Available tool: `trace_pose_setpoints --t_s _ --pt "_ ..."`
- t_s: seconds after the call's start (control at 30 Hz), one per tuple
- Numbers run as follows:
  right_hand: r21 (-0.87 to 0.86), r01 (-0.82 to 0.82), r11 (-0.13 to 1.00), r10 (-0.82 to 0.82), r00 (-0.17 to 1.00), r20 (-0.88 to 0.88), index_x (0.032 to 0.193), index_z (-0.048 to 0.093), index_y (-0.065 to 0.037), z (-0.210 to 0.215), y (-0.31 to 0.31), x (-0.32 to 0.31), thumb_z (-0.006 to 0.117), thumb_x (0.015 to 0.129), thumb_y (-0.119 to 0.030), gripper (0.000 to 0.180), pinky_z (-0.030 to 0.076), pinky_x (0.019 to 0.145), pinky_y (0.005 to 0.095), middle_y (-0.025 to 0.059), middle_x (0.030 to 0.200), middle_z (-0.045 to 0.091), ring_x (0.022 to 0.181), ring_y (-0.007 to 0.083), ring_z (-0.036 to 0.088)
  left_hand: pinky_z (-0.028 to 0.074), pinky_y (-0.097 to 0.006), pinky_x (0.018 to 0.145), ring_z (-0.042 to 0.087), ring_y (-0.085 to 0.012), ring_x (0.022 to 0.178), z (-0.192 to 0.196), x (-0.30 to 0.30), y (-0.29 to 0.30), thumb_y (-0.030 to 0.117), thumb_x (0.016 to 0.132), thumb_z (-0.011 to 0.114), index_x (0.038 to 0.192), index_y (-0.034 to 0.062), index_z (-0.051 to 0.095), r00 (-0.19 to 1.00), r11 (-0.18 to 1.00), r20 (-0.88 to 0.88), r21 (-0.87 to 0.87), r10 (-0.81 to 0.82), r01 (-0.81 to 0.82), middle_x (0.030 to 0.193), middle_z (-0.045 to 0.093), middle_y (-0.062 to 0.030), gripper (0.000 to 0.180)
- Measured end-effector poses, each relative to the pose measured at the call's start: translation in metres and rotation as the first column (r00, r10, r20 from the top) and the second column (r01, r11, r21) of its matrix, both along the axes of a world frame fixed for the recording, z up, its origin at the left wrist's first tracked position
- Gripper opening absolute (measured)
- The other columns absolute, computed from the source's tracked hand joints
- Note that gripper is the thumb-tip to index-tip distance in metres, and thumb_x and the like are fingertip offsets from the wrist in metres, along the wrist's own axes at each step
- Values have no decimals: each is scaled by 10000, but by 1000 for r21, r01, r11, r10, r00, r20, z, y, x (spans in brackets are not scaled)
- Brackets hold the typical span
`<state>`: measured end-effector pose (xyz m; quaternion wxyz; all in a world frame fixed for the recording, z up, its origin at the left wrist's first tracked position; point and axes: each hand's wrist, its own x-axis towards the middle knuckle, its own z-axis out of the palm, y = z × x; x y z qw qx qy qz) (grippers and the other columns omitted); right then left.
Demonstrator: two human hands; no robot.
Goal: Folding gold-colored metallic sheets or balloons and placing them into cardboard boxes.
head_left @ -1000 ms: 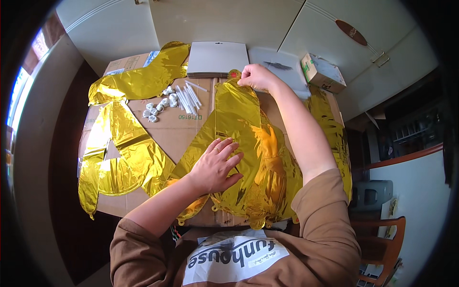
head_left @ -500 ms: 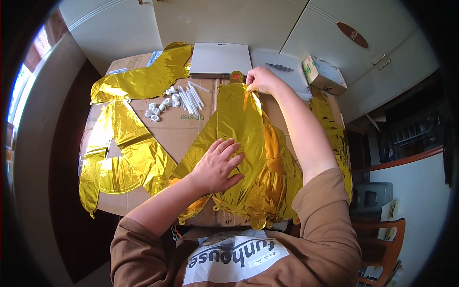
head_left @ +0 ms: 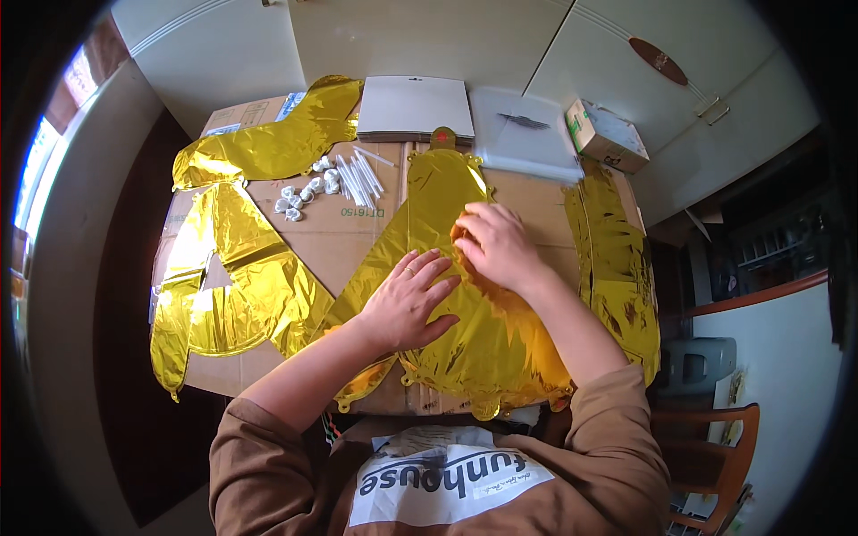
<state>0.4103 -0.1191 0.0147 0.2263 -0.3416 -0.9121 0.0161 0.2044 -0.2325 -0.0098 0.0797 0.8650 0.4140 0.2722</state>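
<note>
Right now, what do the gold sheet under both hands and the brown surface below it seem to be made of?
Gold sheet: likely thin metallised foil film; mirror-shiny, finely crinkled. Brown surface: probably flattened cardboard; matt, with fold seams and tape.

place: a room in a home
floor: pale tiles (head_left: 429, 36) across the top of the frame
work surface: flattened cardboard (head_left: 349, 237) at centre
furniture: wooden chair (head_left: 715, 464) at lower right
light: window (head_left: 40, 170) at the left edge
</note>
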Motion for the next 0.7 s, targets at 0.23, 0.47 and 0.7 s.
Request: trace_pose_setpoints --t_s 0.23,0.47,0.7 --pt "-93 -4 996 5 1000 8 1213 690 -64 -16 -1 8 720 919 -256 352 463 1066 441 113 1300 643 1201 316 595 314 -543 1212 441 -409 1400 -3 0 0 385 903 713 1336 55 590 1000 1000 -16 -1 15 -15 1411 526 -190 559" --pt "-29 -28 999 27 999 -30 1137 697 -80 -21 5 7 722 903 -259 296 469 1041 439 90 1248 651 1170 299 593 358 -540 1186 462 -432 1383 -3 -1 -1 272 830 768 1329 59 621 999 999 30 16 30 -31 1407 546 -197 563" --pt "27 -43 999 46 993 -109 1171 703 -66 -21 5 13 694 939 -259 302 471 1056 436 121 1284 653 1205 318 595 451 -478 1137 501 -377 1368 2 -3 -2 166 894 732 1326 9 612 941 978 337 -205 36 36 1406 529 -212 475"
